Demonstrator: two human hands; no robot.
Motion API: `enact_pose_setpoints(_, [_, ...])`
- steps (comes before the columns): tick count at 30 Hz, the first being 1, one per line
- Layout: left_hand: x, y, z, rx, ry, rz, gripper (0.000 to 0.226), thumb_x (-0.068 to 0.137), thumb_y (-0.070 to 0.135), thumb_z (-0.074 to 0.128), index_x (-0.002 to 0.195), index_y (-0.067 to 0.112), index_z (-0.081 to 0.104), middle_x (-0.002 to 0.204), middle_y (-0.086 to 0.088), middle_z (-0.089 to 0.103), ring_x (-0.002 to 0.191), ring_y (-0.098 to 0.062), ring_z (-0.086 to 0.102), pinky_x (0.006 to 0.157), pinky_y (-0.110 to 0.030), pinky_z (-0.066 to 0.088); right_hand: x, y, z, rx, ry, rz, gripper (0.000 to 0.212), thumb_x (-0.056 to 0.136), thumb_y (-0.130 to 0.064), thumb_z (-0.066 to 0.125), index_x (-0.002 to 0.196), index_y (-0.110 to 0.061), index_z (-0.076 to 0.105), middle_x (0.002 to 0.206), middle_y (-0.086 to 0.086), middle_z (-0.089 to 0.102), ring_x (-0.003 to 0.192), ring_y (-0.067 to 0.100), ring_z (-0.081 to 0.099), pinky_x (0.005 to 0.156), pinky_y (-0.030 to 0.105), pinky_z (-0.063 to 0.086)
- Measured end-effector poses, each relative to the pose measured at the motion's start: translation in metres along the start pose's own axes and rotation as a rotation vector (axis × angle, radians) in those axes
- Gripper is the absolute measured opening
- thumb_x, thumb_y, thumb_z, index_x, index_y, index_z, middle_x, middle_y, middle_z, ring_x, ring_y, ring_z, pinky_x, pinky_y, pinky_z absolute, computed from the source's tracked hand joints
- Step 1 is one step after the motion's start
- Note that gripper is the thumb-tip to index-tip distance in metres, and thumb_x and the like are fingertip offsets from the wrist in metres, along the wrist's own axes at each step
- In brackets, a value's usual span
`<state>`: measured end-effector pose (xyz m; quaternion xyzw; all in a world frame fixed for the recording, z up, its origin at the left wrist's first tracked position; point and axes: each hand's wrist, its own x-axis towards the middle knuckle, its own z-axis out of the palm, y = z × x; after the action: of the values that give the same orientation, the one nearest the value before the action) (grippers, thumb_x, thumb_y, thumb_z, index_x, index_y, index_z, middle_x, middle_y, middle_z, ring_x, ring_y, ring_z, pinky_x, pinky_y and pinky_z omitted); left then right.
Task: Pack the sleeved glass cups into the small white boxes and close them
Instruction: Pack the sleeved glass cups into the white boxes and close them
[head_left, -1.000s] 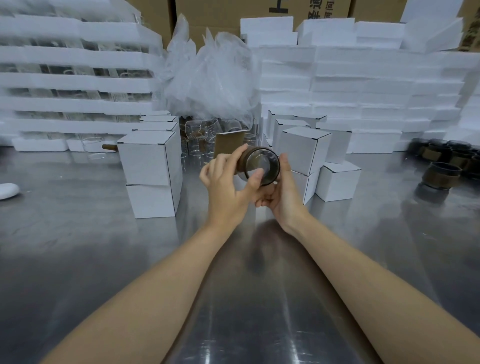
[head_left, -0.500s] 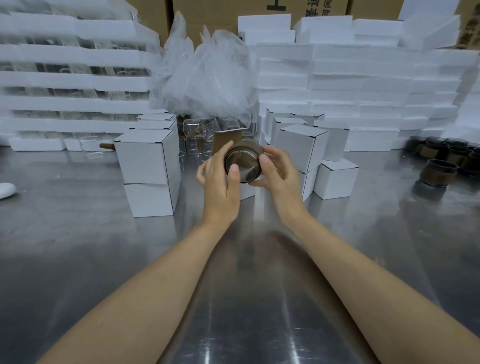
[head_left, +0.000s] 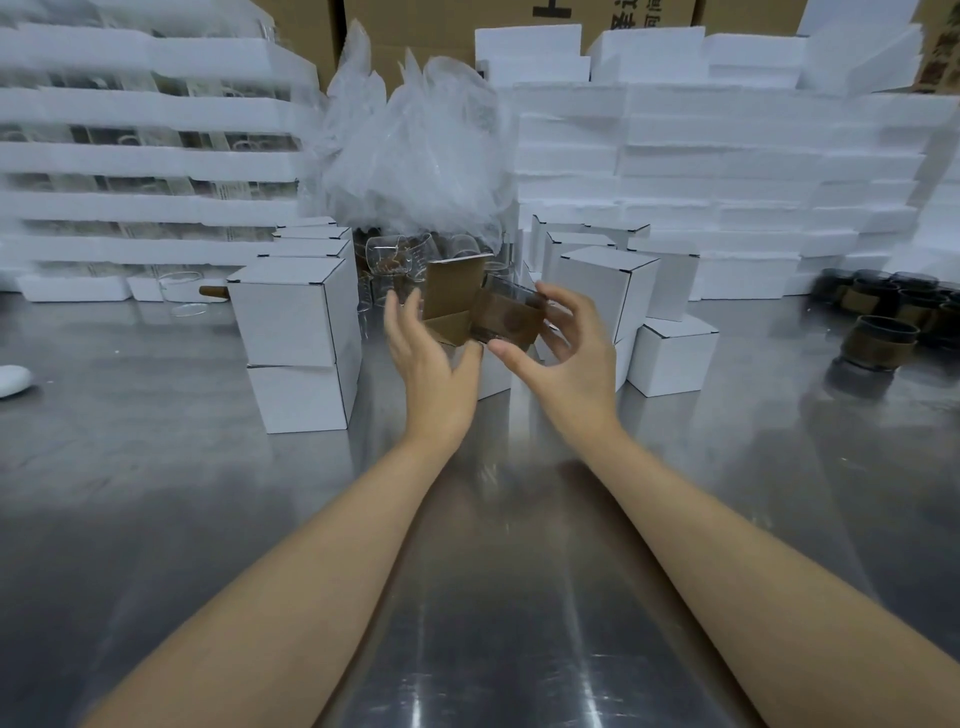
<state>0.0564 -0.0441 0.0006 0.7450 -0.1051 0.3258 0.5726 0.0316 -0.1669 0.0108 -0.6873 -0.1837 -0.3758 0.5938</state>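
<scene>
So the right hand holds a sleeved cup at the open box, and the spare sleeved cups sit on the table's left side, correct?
No. The head view shows the spare sleeved cups on the right side of the table, not left. The right hand does hold a sleeved cup at the open box.

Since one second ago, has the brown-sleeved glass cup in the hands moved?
Yes. The cup has turned side-on, its round end no longer facing the camera, staying right of the open box's brown flap.
</scene>
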Motion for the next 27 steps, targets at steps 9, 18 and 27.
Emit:
enact_pose_setpoints(9, [0.013, -0.013, 0.0, -0.24, -0.002, -0.4, 0.062, 0.098, 0.03, 0.052, 0.149, 0.013, 0.021, 0.15, -0.01, 0.032, 0.139, -0.02, 0.032, 0.115, -0.034, 0.027, 0.002, -0.002, 0.004, -0.023, 0.016, -0.055, 0.055, 0.069, -0.01, 0.085, 0.113, -0.006, 0.052, 0.119, 0.01, 0.045, 0.11, 0.019, 0.06, 0.1, 0.025, 0.046])
enact_pose_setpoints(18, [0.009, -0.007, -0.005, -0.086, 0.093, -0.236, 0.029, 0.094, 0.015, 0.049, 0.065, 0.016, 0.043, 0.061, 0.004, 0.044, 0.06, -0.011, 0.04, 0.052, -0.017, 0.03, 0.001, -0.002, 0.006, -0.211, 0.029, -0.208, 0.049, 0.065, -0.014, 0.088, 0.102, -0.001, 0.06, 0.114, 0.009, 0.049, 0.109, 0.022, 0.056, 0.096, 0.027, 0.047])
enact_pose_setpoints(27, [-0.001, 0.008, -0.008, -0.09, 0.07, -0.12, 0.038, 0.086, 0.007, 0.054, 0.058, 0.016, 0.031, 0.055, 0.004, 0.032, 0.054, -0.01, 0.026, 0.049, -0.023, 0.021, 0.004, -0.003, 0.003, -0.278, -0.005, -0.078, 0.045, 0.065, -0.011, 0.086, 0.102, -0.007, 0.062, 0.113, 0.003, 0.045, 0.103, 0.004, 0.049, 0.095, 0.012, 0.038])
